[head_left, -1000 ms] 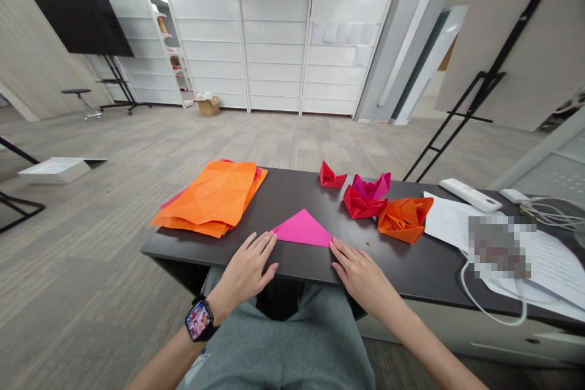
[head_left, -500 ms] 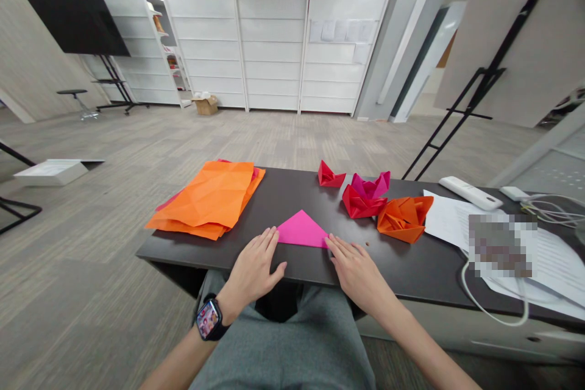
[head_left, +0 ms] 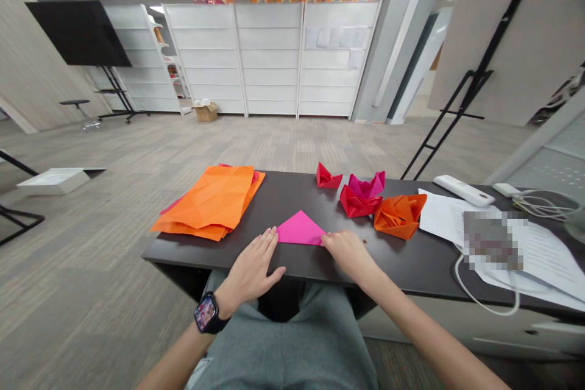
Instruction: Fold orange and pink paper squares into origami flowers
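A pink sheet of paper folded into a triangle point(head_left: 300, 228) lies flat on the dark desk point(head_left: 292, 262), its peak pointing away from me. Fingertips of my left hand point(head_left: 253, 268) rest on its left corner; that hand is flat, with the thumb held apart. At the right corner, my right hand point(head_left: 350, 253) has its fingers curled and pinches the paper's edge. Beyond my right hand stand folded paper boats: a small red one point(head_left: 328, 177), a red and magenta one point(head_left: 361, 196), and an orange one point(head_left: 400, 216).
To the left lies a stack of orange paper sheets point(head_left: 214, 201) with some pink showing. On the right are printed papers point(head_left: 441, 219), a white power strip point(head_left: 464, 190), a white cable point(head_left: 487, 309) and a blurred-out item. My legs are under the desk's front edge.
My right hand has gone from lying with outstretched fingers to curled fingers pinching the right corner. My left hand stays on the left corner. The view has tilted slightly.
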Tool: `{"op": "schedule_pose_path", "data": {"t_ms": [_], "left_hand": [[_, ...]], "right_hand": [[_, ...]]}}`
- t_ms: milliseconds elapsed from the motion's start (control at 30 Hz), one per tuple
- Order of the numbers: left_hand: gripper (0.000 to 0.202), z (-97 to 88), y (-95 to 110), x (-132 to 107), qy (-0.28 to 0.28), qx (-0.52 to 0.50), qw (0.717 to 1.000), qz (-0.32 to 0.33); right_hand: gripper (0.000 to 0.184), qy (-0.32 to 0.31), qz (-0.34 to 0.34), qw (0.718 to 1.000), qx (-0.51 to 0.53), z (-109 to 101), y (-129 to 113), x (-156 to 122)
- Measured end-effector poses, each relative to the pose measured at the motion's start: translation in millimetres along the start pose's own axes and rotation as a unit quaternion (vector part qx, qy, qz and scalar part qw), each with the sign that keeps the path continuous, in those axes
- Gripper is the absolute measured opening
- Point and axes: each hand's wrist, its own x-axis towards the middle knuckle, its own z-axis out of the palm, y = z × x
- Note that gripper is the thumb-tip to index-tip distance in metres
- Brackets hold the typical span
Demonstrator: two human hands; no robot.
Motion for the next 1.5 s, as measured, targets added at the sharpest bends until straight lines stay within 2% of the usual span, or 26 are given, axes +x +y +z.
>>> {"op": "schedule_pose_path", "data": {"t_ms": [67,133,233,300,333,400,500,567,667,733,933,1033,1167,1200,1300,1500], "left_hand": [[0.069,-5.4,-2,1,0.01,-0.028,1.0,-0.002],[0.066,-10.4,1,4,0.049,-0.054,0.997,-0.031],[0.058,-11.0,18,11,0.141,-0.09,0.982,-0.093],[0.044,-5.5,35,15,0.19,-0.118,0.965,-0.135],[0.033,-1.7,44,16,0.197,-0.128,0.96,-0.155],[0.016,6.1,61,21,0.166,-0.14,0.96,-0.176],[0.006,13.1,76,32,0.134,-0.194,0.95,-0.202],[0.008,13.9,77,44,0.142,-0.282,0.919,-0.236],[0.021,12.6,68,64,0.154,-0.396,0.865,-0.268],[0.023,11.6,60,74,0.157,-0.418,0.854,-0.269],[0.013,8.3,43,79,0.161,-0.428,0.854,-0.249],[0.003,3.4,38,78,0.173,-0.405,0.861,-0.256],[0.024,-4.9,36,78,0.174,-0.363,0.882,-0.244],[0.025,-6.5,36,78,0.171,-0.354,0.889,-0.237],[0.023,-8.2,37,79,0.16,-0.326,0.906,-0.219],[0.008,-4.8,30,82,0.173,-0.272,0.919,-0.229]], "right_hand": [[0.026,0.0,-0.01,1.0,-0.004,0,2,-1],[0.026,0.003,-0.015,1.0,-0.008,0,3,-3],[0.026,0.012,-0.011,1.0,-0.011,1,3,-6],[0.025,0.021,-0.003,1.0,-0.009,2,2,-7],[0.023,0.026,0.001,1.0,-0.007,2,2,-8],[0.02,0.035,0.01,0.999,-0.003,3,1,-7],[0.018,0.049,0.022,0.999,0.004,4,-1,-6],[0.018,0.062,0.031,0.998,0.012,5,-6,-5],[0.022,0.088,0.055,0.994,0.034,9,-17,-4],[0.024,0.105,0.077,0.99,0.055,12,-26,-4],[0.024,0.14,0.153,0.967,0.148,15,-38,-4],[0.025,0.146,0.181,0.943,0.237,13,-35,-4],[0.014,0.155,0.232,0.909,0.309,10,-32,0],[0.011,0.16,0.234,0.909,0.305,9,-33,3],[0.025,0.192,0.224,0.897,0.328,8,-34,16],[0.01,0.196,0.207,0.892,0.351,9,-31,36]]}}
